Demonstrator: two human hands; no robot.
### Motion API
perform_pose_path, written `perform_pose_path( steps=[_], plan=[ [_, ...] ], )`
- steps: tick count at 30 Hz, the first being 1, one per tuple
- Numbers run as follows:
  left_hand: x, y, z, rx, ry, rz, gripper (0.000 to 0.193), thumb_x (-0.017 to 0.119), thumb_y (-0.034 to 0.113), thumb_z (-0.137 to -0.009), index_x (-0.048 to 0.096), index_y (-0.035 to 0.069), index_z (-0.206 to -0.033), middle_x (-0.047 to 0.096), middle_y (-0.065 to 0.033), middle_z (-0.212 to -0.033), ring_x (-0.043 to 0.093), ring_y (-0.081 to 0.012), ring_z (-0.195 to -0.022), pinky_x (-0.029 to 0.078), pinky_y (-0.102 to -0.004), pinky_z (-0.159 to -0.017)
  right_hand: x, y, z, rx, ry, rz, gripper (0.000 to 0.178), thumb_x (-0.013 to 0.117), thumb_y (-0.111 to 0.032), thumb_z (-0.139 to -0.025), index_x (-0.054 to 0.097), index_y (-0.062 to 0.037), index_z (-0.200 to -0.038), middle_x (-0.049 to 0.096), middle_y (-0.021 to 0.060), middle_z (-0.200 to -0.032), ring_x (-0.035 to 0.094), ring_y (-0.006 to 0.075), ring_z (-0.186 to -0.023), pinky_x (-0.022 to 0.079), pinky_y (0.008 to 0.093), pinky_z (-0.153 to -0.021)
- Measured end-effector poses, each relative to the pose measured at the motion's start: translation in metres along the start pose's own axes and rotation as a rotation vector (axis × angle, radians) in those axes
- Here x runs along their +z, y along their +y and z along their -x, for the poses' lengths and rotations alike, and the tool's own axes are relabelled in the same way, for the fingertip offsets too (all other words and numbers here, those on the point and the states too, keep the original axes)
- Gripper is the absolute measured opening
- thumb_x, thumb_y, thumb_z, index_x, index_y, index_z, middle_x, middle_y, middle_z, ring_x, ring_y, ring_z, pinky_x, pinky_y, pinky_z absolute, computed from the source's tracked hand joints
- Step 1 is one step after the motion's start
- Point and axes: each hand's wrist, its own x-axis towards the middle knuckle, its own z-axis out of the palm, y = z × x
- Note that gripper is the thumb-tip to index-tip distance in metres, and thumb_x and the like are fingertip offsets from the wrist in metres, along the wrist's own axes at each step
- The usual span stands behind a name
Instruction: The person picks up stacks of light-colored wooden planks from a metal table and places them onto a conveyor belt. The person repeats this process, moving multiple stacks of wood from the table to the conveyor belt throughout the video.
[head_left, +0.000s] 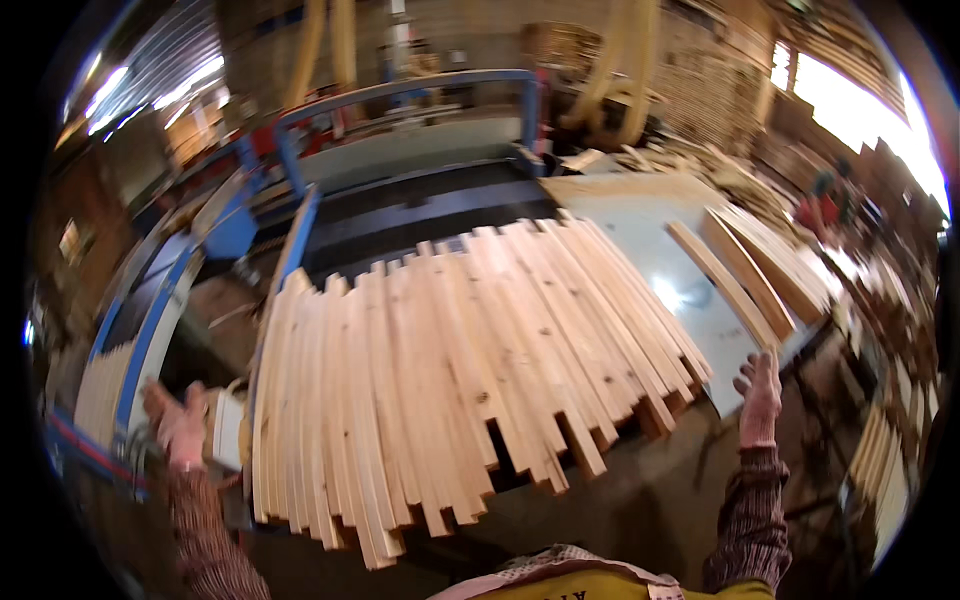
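Observation:
Many pale wooden strips (440, 370) lie side by side in a wide row, their near ends uneven and jutting toward me. My left hand (181, 428) is off the row's left side, fingers spread and nothing held, close to a white box-like part (228, 430). On the other side, my right hand (760, 395) is raised with its fingers stretched out. Its fingertips come near the lower end of a loose wooden board (728, 280); whether they touch it I cannot tell. That board rests on a grey metal table (640, 215) beside more boards (770, 265).
Behind the strips stands a machine with a dark bed (420, 210) and a blue frame (410, 88). A blue-edged conveyor (150, 350) runs along the left. Offcuts (690, 180) are heaped at the back right, and a person in red (820, 212) is beyond them.

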Motion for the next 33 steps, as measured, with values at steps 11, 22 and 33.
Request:
perform_pose_path(
  steps=[11, 22, 33],
  plan=[
    [-0.09, 0.109, 0.105, 0.644, 0.467, 0.48, 0.072, 0.045, 0.05, -0.1, 0.022, 0.008, -0.155, 0.02, -0.0199, -0.158, 0.024, -0.0317, -0.146, 0.038, -0.0401, -0.108, -0.059, 0.032, 0.053, 0.151, 0.148, -0.038, 0.067, 0.066, -0.042, -0.093, 0.046, -0.0002, -0.142, 0.061, 0.007, -0.12, 0.059, 0.0159, -0.1, 0.048, 0.0292, -0.084],
    [-0.121, 0.074, 0.213, 0.504, 0.411, 0.555, 0.073, 0.051, 0.048, -0.098, 0.032, 0.0, -0.149, 0.031, -0.0232, -0.153, 0.028, -0.0364, -0.143, 0.023, -0.0449, -0.116, 0.046, 0.027, -0.048, -0.102, -0.55, 0.939, 0.041, 0.047, -0.043, -0.098, 0.068, -0.0139, -0.117, 0.068, 0.0139, -0.116, 0.063, 0.03, -0.11, 0.048, 0.0375, -0.094],
    [-0.15, -0.011, 0.295, -0.065, 0.476, 0.942, 0.05, 0.049, 0.021, -0.099, 0.041, 0.005, -0.146, 0.042, -0.0118, -0.15, 0.038, -0.0242, -0.138, 0.03, -0.0354, -0.113, 0.043, 0.063, -0.091, 0.2, -0.502, 0.533, 0.047, 0.054, -0.039, -0.094, 0.065, -0.0027, -0.12, 0.068, 0.019, -0.111, 0.065, 0.0292, -0.101, 0.051, 0.0384, -0.087]
  ],
)
